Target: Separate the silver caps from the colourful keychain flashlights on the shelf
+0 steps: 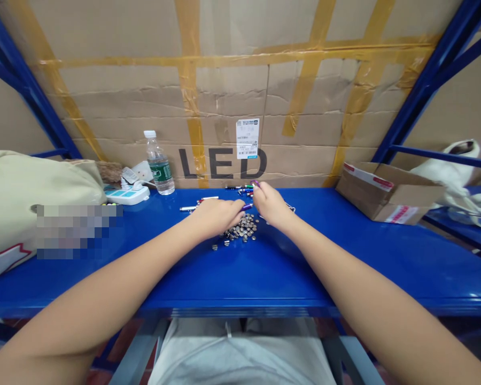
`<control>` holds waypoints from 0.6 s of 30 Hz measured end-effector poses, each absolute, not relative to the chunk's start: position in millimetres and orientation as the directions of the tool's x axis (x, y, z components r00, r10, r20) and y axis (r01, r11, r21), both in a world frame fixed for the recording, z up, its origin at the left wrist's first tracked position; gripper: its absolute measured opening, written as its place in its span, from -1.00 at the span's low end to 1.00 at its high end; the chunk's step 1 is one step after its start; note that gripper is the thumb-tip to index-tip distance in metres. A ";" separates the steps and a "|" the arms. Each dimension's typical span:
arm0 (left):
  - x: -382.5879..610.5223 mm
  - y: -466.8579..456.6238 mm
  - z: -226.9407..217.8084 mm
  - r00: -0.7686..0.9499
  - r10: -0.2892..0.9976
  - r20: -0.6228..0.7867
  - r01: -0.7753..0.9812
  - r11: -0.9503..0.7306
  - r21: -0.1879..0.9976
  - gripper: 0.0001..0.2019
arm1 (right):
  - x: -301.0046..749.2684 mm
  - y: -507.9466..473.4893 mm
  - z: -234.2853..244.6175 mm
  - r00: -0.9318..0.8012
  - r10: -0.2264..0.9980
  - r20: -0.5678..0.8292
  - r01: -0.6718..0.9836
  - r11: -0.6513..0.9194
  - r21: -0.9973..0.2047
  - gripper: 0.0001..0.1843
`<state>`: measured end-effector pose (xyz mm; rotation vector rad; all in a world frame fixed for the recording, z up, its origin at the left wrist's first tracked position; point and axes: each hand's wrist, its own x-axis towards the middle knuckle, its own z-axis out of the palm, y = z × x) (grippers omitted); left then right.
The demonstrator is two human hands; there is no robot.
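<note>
Meeting over the middle of the blue worktop (344, 256), the 2 hands sit almost knuckle to knuckle. The left hand (216, 215) lies palm down with its fingers closed narrow on a short purple tube (247, 206). The tube's free end pokes out to the right, and its long axis runs roughly left to right, tilted a little away from the person. The right hand (271, 206) is just beside that free end, fingers curled in toward it. A speck of purple shows at their tips, but whether they pinch something or only touch it is too small to tell. So the purple tube lies between the 2 hands, gripped by the left and nearest the right hand's fingertips. Just on the near side of both hands, a heap of button cells (240, 231) lies spread on the worktop. Behind the hands, close to the cardboard wall (222, 163) marked LED, lie several loose thin tubes (240, 187). Well to the left stand a water bottle (159, 163) and a power strip (128, 193), with a canvas bag (24, 198) beyond. An open cardboard box (385, 192) sits well apart on the right.
</note>
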<state>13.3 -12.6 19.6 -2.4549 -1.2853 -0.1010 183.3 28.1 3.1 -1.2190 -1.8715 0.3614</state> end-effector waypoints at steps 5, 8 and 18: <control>13.5 -14.6 24.4 0.579 0.748 0.326 0.813 -0.558 -0.165 -0.69 | 216.9 47.3 7.0 -0.200 0.893 0.403 0.706 0.417 -0.573 -0.66; 5.9 -7.6 26.0 0.569 0.752 0.334 0.817 -0.562 -0.127 -0.69 | 240.1 60.2 7.7 -0.181 0.965 0.188 0.895 0.241 -0.375 -0.71; 2.0 2.9 14.8 0.601 0.709 0.369 0.786 -0.608 -0.113 -0.79 | 208.1 28.5 11.8 -0.220 0.974 -0.047 0.621 0.103 -0.777 -0.38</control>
